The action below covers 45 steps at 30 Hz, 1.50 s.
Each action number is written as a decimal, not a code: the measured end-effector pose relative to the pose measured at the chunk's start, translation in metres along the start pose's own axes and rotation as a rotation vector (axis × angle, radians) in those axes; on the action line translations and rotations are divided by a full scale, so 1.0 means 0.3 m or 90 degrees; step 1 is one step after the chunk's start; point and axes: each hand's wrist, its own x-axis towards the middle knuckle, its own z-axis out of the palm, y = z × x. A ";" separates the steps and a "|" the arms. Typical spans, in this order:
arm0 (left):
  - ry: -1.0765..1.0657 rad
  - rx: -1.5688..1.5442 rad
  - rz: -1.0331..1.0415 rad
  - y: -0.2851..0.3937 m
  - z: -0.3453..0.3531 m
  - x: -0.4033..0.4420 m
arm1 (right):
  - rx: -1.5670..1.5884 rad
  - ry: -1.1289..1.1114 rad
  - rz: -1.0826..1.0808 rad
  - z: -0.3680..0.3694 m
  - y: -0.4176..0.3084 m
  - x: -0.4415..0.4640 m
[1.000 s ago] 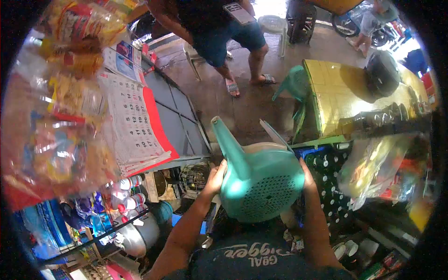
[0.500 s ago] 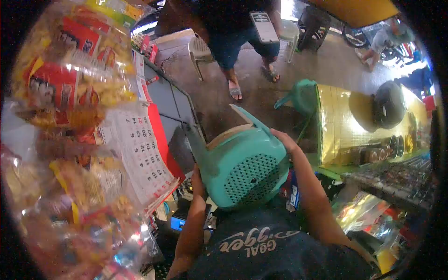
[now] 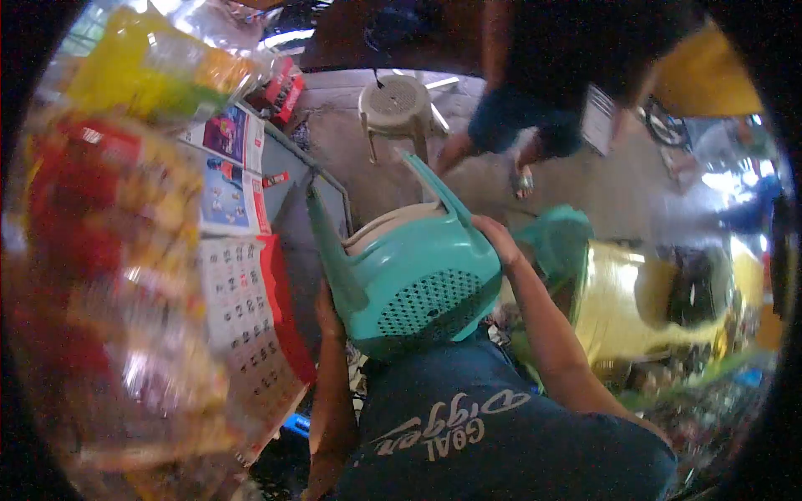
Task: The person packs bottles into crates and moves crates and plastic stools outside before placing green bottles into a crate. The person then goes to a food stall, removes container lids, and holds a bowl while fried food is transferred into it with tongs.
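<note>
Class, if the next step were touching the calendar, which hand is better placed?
Probably the left hand: it holds the green stool on the side nearer the calendar; the right hand is opposite.

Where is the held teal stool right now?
In the head view, the teal stool is near the centre, between the left hand and right hand, to the right of the calendar, with a beige stool on the floor beyond.

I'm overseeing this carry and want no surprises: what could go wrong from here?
The green stool, legs pointing forward, might snag the calendar or knock the person ahead. The beige piece inside, perhaps another stool, could slide out. The left hand and right hand hold only its sides, so a bump might twist it.
</note>
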 end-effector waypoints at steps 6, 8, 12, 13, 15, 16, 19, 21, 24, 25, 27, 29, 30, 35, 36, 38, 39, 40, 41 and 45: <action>-0.094 0.022 -0.002 0.112 0.302 0.589 | -0.014 0.042 -0.062 -0.261 0.083 0.459; -0.157 0.008 0.009 0.192 0.426 0.770 | 0.122 0.078 -0.090 -0.244 -0.029 0.550; -0.170 0.003 0.004 0.241 0.520 1.136 | 0.165 0.034 -0.245 -0.277 -0.046 0.920; -0.147 -0.060 -0.111 0.245 0.535 1.245 | 0.162 0.035 -0.241 -0.265 -0.072 0.994; -0.173 -0.084 -0.148 0.230 0.527 1.452 | -0.016 0.149 -0.217 -0.213 -0.155 1.103; -0.201 -0.107 -0.181 0.235 0.540 1.534 | -0.019 0.155 -0.212 -0.196 -0.174 1.155; -0.153 -0.061 -0.180 0.253 0.612 1.726 | 0.073 0.146 -0.098 -0.186 -0.213 1.326; -0.087 -0.032 -0.196 0.217 0.643 1.866 | 0.133 0.163 -0.060 -0.252 -0.177 1.455; -0.137 -0.005 -0.171 0.154 0.643 2.056 | 0.197 0.192 -0.014 -0.309 -0.124 1.617; -0.144 -0.021 -0.185 0.193 0.702 2.064 | 0.204 0.203 -0.011 -0.317 -0.121 1.659; -0.149 -0.041 -0.206 0.219 0.708 2.150 | 0.208 0.215 -0.008 -0.307 -0.152 1.737; -0.182 0.025 -0.211 0.211 0.686 2.249 | 0.201 0.217 0.003 -0.289 -0.168 1.798; -0.184 0.021 -0.218 0.214 0.670 2.293 | 0.199 0.217 0.010 -0.274 -0.170 1.822; -0.057 0.352 -0.258 0.114 0.568 2.325 | 0.207 0.185 0.089 -0.219 -0.127 1.855; -0.056 0.355 -0.258 0.088 0.534 2.314 | 0.210 0.178 0.098 -0.203 -0.125 1.855; -0.095 0.431 -0.105 0.066 0.543 2.217 | 0.209 0.172 0.117 -0.204 -0.118 1.826; -0.074 0.379 -0.193 0.096 0.555 2.176 | 0.208 0.166 0.129 -0.207 -0.117 1.810; -0.072 0.377 -0.201 0.089 0.539 2.161 | 0.205 0.160 0.141 -0.209 -0.116 1.795; -0.077 0.394 -0.190 0.087 0.504 2.141 | 0.203 0.155 0.155 -0.212 -0.112 1.773; 0.000 0.362 -0.305 0.168 0.470 2.012 | 0.198 0.127 0.192 -0.211 -0.089 1.685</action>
